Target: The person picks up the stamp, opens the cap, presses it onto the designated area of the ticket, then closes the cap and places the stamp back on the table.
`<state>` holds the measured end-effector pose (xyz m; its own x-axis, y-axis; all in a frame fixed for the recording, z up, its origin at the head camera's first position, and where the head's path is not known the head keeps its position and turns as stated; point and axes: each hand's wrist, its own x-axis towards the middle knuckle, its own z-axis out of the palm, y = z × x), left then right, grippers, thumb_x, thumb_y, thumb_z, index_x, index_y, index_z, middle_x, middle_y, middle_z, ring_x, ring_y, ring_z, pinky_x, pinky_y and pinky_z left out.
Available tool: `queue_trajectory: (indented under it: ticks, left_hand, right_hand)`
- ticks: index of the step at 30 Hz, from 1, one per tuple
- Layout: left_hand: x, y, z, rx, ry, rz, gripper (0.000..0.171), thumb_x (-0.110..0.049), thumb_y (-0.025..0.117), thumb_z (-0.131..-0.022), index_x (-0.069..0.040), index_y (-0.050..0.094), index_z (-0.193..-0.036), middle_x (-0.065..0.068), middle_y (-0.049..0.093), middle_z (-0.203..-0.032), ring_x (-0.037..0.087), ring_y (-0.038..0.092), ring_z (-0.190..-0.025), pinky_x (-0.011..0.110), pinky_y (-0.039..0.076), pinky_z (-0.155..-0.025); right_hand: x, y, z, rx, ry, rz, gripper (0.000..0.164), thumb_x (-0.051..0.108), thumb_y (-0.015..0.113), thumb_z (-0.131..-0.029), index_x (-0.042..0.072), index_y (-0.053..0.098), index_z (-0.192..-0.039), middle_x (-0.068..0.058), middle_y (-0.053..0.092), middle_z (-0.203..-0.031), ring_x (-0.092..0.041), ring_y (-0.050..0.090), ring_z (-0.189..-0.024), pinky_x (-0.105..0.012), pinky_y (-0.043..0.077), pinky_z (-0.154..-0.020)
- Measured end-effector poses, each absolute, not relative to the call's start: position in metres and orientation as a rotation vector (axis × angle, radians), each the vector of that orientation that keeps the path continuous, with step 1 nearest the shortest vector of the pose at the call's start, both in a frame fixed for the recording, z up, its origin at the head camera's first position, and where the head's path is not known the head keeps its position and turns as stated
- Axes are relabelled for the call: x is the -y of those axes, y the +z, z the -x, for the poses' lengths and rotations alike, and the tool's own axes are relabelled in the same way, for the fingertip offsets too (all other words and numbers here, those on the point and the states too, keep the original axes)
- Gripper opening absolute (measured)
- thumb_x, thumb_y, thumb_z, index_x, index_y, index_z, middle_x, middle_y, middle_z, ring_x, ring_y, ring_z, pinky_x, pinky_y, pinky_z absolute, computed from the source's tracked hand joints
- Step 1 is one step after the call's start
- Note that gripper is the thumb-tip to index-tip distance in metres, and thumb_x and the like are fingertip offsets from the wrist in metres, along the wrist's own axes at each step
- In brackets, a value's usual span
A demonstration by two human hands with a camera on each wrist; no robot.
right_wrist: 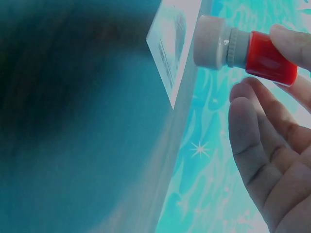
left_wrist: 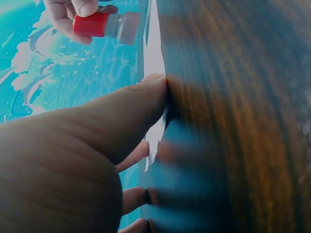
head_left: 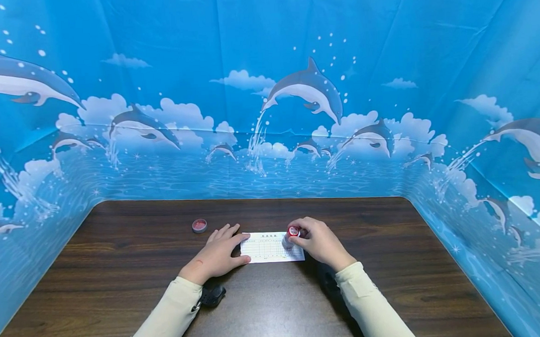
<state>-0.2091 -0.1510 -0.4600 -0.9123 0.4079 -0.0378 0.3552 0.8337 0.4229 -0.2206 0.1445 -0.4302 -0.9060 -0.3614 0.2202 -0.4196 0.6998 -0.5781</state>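
A small white printed form (head_left: 266,254) with a ruled grid lies on the table. My left hand (head_left: 217,254) rests at its left end, thumb and a fingertip on the paper and the other fingers spread on the wood. Between thumb and fingers, my right hand (head_left: 320,241) pinches a self-inking stamp (right_wrist: 238,51) by its red handle. The stamp has a grey collar and a pale, translucent base, which points down over the form's right part. In both wrist views a gap shows between this base and the paper.
A small round cap (head_left: 199,225), reddish inside, lies beyond my left hand. The dark wood-grain table (head_left: 134,275) is bordered at the back and sides by a blue dolphin-print curtain (head_left: 179,57). A black device (head_left: 213,295) sits at my left wrist.
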Motion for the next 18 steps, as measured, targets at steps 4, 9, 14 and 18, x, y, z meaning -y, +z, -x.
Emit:
queue_trajectory:
  ticks: [4,9,14,18]
  left_hand:
    - [0.151,-0.459,0.209,-2.883,0.633,-0.605,0.067,-0.045,0.072,-0.096,-0.014,0.053,-0.152,0.022,0.034,-0.164,0.046,0.023,-0.154,0.066,0.016,-0.122]
    - [0.151,-0.459,0.208,-2.876,0.639,-0.606,0.067,-0.045,0.072,-0.096,-0.015,0.053,-0.152,0.022,0.034,-0.164,0.046,0.022,-0.154,0.066,0.016,-0.122]
    - [0.151,-0.459,0.209,-2.874,0.636,-0.601,0.067,-0.045,0.072,-0.096,-0.015,0.053,-0.153,0.021,0.034,-0.164,0.046,0.022,-0.154,0.066,0.016,-0.122]
    - [0.151,-0.459,0.209,-2.873,0.635,-0.597,0.067,-0.046,0.072,-0.096,-0.015,0.052,-0.153,0.022,0.033,-0.165,0.046,0.021,-0.154,0.066,0.015,-0.122]
  right_hand:
    - [-0.150,-0.427,0.223,2.773,1.045,-0.593,0.023,0.016,0.086,-0.087,0.016,0.078,-0.108,0.006,0.063,-0.092,-0.012,0.058,-0.080,-0.030,0.054,-0.073]
    - [-0.156,-0.426,0.225,2.747,1.099,-0.515,0.028,0.010,0.085,-0.086,0.012,0.074,-0.112,0.000,0.067,-0.100,-0.014,0.063,-0.084,-0.033,0.060,-0.079]
    - [-0.162,-0.426,0.227,2.742,1.124,-0.443,0.031,0.006,0.082,-0.087,0.008,0.070,-0.115,-0.006,0.067,-0.108,-0.020,0.064,-0.091,-0.039,0.061,-0.085]
    - [-0.165,-0.427,0.228,2.747,1.171,-0.412,0.035,0.004,0.080,-0.087,0.008,0.068,-0.119,-0.008,0.068,-0.112,-0.021,0.064,-0.091,-0.040,0.061,-0.086]
